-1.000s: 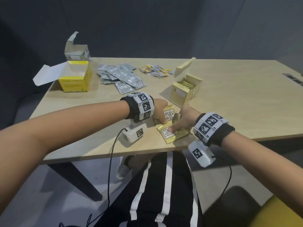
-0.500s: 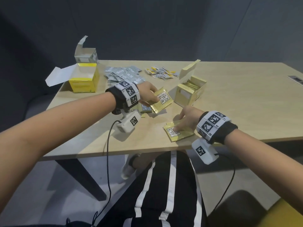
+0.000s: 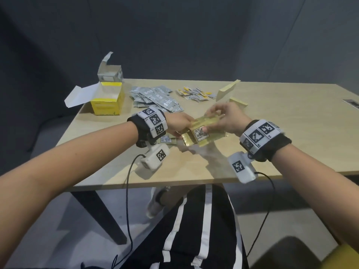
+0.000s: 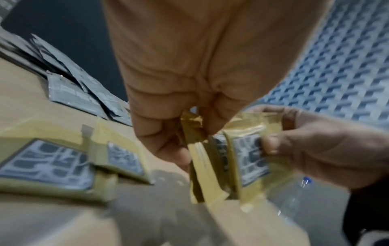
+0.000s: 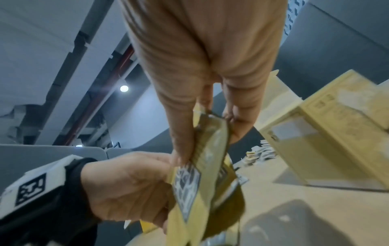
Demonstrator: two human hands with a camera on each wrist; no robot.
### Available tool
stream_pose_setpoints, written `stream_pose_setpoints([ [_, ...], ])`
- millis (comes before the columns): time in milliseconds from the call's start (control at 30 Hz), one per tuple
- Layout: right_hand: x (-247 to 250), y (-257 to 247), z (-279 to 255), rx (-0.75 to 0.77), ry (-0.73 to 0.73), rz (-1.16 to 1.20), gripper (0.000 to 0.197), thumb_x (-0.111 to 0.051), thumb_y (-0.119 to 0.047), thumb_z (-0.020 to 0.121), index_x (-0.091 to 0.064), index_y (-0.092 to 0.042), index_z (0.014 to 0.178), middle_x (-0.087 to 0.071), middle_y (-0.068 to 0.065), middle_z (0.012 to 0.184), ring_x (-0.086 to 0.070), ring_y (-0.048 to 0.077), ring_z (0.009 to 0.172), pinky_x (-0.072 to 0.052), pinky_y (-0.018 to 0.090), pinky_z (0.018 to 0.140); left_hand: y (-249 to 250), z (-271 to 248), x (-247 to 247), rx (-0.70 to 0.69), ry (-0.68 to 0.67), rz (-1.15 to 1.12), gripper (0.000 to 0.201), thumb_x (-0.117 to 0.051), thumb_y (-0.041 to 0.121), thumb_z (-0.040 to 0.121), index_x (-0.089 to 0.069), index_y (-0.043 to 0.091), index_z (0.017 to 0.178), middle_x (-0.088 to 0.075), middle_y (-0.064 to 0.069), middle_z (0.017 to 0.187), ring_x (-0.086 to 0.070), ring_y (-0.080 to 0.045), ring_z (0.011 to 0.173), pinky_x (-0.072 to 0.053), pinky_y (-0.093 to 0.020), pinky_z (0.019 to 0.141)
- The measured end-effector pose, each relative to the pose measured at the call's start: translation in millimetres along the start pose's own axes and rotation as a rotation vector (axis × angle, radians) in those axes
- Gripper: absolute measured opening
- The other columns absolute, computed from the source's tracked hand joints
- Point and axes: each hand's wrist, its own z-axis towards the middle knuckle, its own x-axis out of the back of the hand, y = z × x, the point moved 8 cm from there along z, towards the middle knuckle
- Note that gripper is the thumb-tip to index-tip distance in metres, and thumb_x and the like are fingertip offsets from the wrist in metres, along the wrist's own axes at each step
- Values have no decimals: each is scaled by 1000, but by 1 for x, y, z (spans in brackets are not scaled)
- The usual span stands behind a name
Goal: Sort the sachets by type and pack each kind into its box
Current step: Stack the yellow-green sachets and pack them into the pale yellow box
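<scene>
Both hands meet above the table's near middle, holding a small stack of gold sachets (image 3: 202, 133) between them. My left hand (image 3: 181, 131) pinches the stack's left end (image 4: 193, 133). My right hand (image 3: 209, 121) grips the right end, thumb on a printed label (image 4: 250, 158). The right wrist view shows the stack (image 5: 210, 149) upright between my right fingers (image 5: 181, 149). The open gold box (image 3: 239, 101) stands just behind my right hand. More gold sachets (image 3: 165, 139) lie on the table under my left wrist.
A pile of silver sachets (image 3: 155, 98) and a scatter of small yellow-white sachets (image 3: 196, 94) lie at the back. An open yellow box (image 3: 107, 102) stands far left, with a grey box (image 3: 109, 74) behind it. The table edge (image 3: 174, 183) runs below my wrists.
My left hand has carried its gold sachet right to meet the right hand. The right hand has lifted its sachets off the table; both hands now hold them together.
</scene>
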Motion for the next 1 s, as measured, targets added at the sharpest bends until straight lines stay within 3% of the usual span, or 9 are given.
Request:
stream_pose_setpoints([
  [100,10,-9,10,-30,70,41,59,-87,-22,59,-64,-15,113,-63,2,99,-61,17,91,-54,29,78,26,-12,21,-87,44,-163,28,-37,2,93,-60,17,100,-58,0,73,-51,-13,66,-45,-25,63],
  [200,18,-20,17,-53,41,322,49,-84,-21,60,-64,-11,103,-71,9,91,-70,22,81,-59,33,72,53,-36,62,-212,190,-349,23,-45,8,94,-61,13,110,-61,-2,85,-60,-12,71,-52,-25,66],
  [333,20,-42,27,-21,-23,808,32,-70,-15,81,-60,-2,109,-70,10,93,-69,21,82,-58,36,77,74,-64,84,-499,171,-571,24,-60,31,87,-60,16,105,-70,7,85,-65,-8,79,-50,-21,71],
  [467,-10,-56,36,-50,-152,915,22,-61,-22,89,-66,-9,106,-72,2,87,-67,12,77,-56,25,72,70,-61,74,-588,294,-446,66,-75,29,67,-49,15,126,-65,0,110,-63,-14,100,-52,-25,83],
  [567,-34,-57,44,-86,-186,897,24,-61,-27,89,-65,-11,108,-69,-2,83,-63,9,74,-51,19,59,55,-51,82,-548,444,-550,54,-61,34,81,-53,14,130,-63,-5,114,-61,-17,100,-53,-33,87],
  [700,-54,-59,56,-97,-238,994,23,-64,-19,88,-63,-4,105,-69,9,97,-68,17,83,-58,22,73,23,-51,104,-519,514,-860,32,-35,17,102,-49,5,127,-62,-11,125,-64,-19,103,-51,-38,92],
  [800,-66,-47,67,-99,-283,698,26,-70,-17,84,-65,-2,105,-69,11,104,-67,21,91,-57,27,80,-4,-61,128,-487,648,-985,33,-35,9,100,-48,1,129,-67,-10,106,-67,-17,90,-55,-35,83],
  [933,-92,-30,80,82,-366,-350,49,-77,-21,77,-61,-19,123,-59,-1,128,-56,16,114,-43,27,90,-37,-70,148,-405,721,-1018,57,-37,-5,90,-36,41,124,-51,-13,100,-59,-22,72,-56,-33,64],
  [1000,-115,-26,81,114,-451,-582,64,-80,-26,73,-54,-25,131,-49,-2,139,-48,19,123,-35,28,92,-46,-70,152,-355,734,-878,56,-39,-4,86,-44,42,116,-45,-13,102,-55,-23,70,-52,-29,52],
])
